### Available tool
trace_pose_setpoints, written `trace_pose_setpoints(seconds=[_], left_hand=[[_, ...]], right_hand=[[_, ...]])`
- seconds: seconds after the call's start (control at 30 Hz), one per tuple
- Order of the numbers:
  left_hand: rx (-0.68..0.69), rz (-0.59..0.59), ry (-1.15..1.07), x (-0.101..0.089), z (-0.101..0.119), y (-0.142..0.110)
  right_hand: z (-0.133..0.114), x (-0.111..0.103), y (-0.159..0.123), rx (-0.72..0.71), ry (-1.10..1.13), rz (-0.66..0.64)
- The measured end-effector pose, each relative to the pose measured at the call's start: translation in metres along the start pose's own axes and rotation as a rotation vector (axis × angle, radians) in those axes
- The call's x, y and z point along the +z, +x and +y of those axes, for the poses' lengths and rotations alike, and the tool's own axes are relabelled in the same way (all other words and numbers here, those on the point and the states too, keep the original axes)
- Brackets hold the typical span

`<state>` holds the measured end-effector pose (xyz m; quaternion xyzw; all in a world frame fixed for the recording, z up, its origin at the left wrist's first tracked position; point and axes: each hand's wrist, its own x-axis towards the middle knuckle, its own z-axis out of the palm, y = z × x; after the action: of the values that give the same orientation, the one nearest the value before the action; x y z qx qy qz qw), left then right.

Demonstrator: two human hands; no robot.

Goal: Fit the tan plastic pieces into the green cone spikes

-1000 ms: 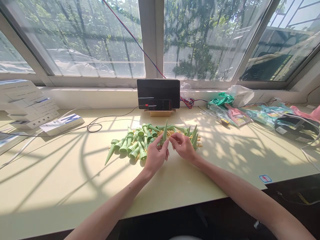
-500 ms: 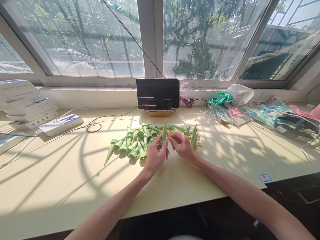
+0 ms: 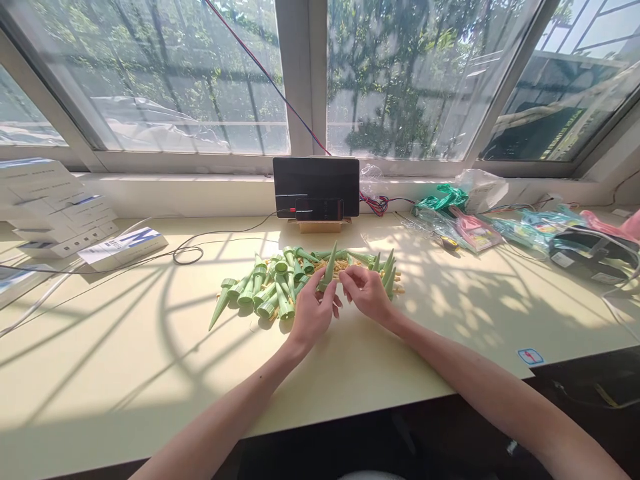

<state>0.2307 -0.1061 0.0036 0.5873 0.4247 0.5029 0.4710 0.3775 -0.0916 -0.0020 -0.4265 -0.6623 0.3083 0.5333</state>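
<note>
A green plastic cone-shaped spike (image 3: 331, 263), tip pointing up, is gripped between the thumb and fingers of my left hand (image 3: 315, 303). Close on its right, my right hand (image 3: 366, 291) is closed in a pinch by the spike's lower part. Whatever lies between those fingertips is too small to make out. Behind and to the left of my hands lies a pile of similar green spikes (image 3: 267, 293), several with round caps. Small tan pieces (image 3: 317, 268) are scattered among them. A few more spikes (image 3: 388, 272) stand tip-up just beyond my right hand.
A dark tablet (image 3: 317, 175) and a phone (image 3: 320, 209) lean on a stand at the back. White boxes (image 3: 55, 200) are stacked at left, beside a looped cable (image 3: 189, 255). Plastic-wrapped items (image 3: 477, 230) and a black object (image 3: 593, 257) lie at right.
The held spike leans slightly more to the right. My left hand has turned a little, while my right hand stays almost in place.
</note>
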Motion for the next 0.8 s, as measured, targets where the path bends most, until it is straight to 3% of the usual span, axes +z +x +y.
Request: trace_pose_setpoints(seconds=[0.8], left_hand=[[0.031, -0.069, 0.146, 0.0, 0.01, -0.004]], right_hand=[[-0.008, 0.001, -0.001, -0.046, -0.01, -0.064]])
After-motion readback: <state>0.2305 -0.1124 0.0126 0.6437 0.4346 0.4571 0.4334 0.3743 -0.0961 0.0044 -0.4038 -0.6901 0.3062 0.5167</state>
